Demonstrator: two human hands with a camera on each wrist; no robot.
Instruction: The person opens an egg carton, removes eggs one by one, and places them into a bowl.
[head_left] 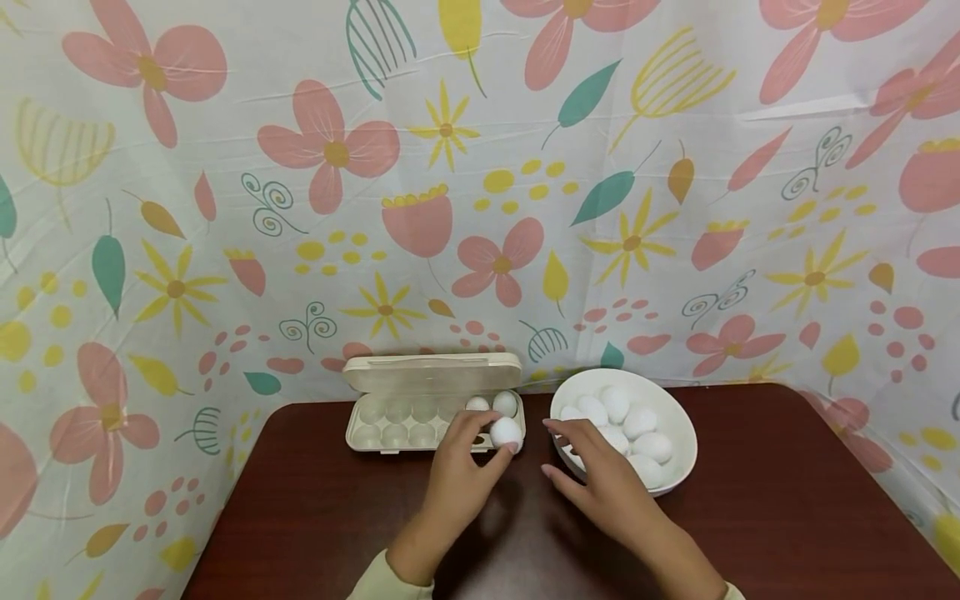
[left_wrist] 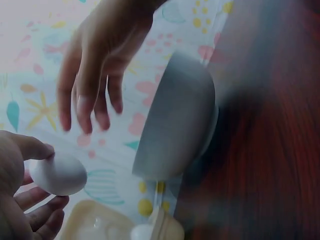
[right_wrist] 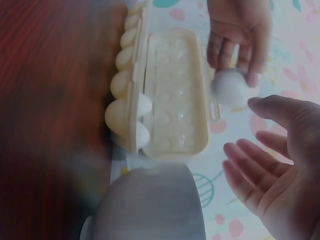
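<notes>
My left hand (head_left: 461, 475) pinches a white egg (head_left: 506, 432) between thumb and fingers, over the right end of the egg carton (head_left: 397, 448). Two white eggs sit in the carton's right end, in the far row; its lid (head_left: 435, 377) stands raised at the back. To the right, my right hand (head_left: 607, 487) is held with fingers spread and nothing in it, at the near left side of a white bowl (head_left: 678, 475). Several white eggs (head_left: 640, 422) fill that bowl. In the right wrist view, the held egg (right_wrist: 231, 88) is close to the right hand's thumb (right_wrist: 272, 107).
Both containers stand near the back edge of a dark reddish-brown table (head_left: 337, 525). Behind them hangs a white cloth (head_left: 480, 167) printed with flowers and leaves. The bowl's rim is only a short gap from the carton's right end.
</notes>
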